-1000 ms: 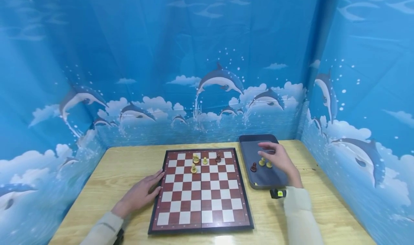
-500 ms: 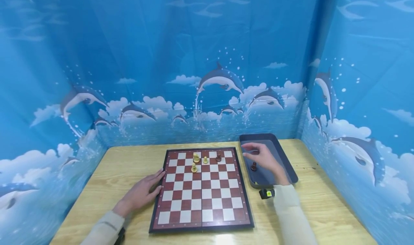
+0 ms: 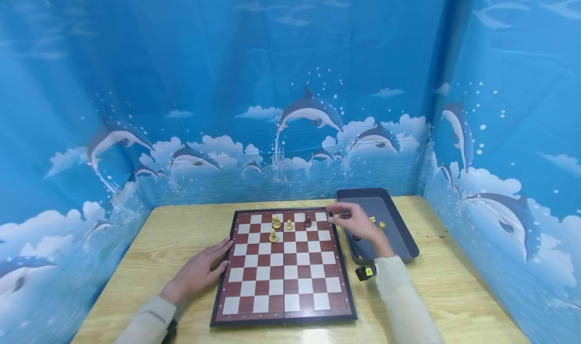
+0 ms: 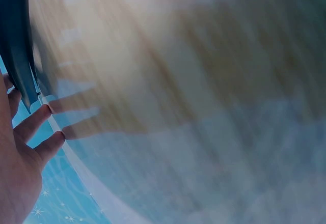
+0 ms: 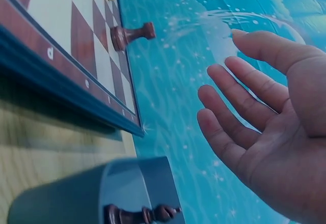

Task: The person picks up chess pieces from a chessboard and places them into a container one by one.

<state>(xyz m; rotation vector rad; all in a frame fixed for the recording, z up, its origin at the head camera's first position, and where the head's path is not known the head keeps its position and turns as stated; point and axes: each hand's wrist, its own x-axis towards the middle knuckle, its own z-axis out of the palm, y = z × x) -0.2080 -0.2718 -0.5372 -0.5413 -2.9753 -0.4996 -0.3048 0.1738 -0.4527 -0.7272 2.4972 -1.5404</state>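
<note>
A red-and-white chessboard [image 3: 263, 273] lies on the table. My left hand [image 3: 195, 273] rests at its left edge with the fingers extended. Near the board's far right corner, my right hand [image 3: 358, 222] hovers between board and tray; in the right wrist view its fingers are spread and hold nothing. Closest to those fingertips stands a dark rook [image 3: 307, 221] on the board. To its left are a pale knight [image 3: 276, 222], a small pale pawn [image 3: 289, 225] and another pale pawn [image 3: 273, 235]. All these pieces stand upright.
Right of the board sits a dark grey tray [image 3: 401, 233]. It contains pale chess pieces [image 3: 382, 225] and a dark chess piece [image 5: 140, 215], partly behind my right hand in the head view. A blue dolphin-print curtain [image 3: 290, 107] encloses the wooden table [image 3: 150, 243].
My right hand has moved left, from over the tray to the board's far right edge, uncovering the pale pieces in the tray again. The left hand stays at the board's left edge.
</note>
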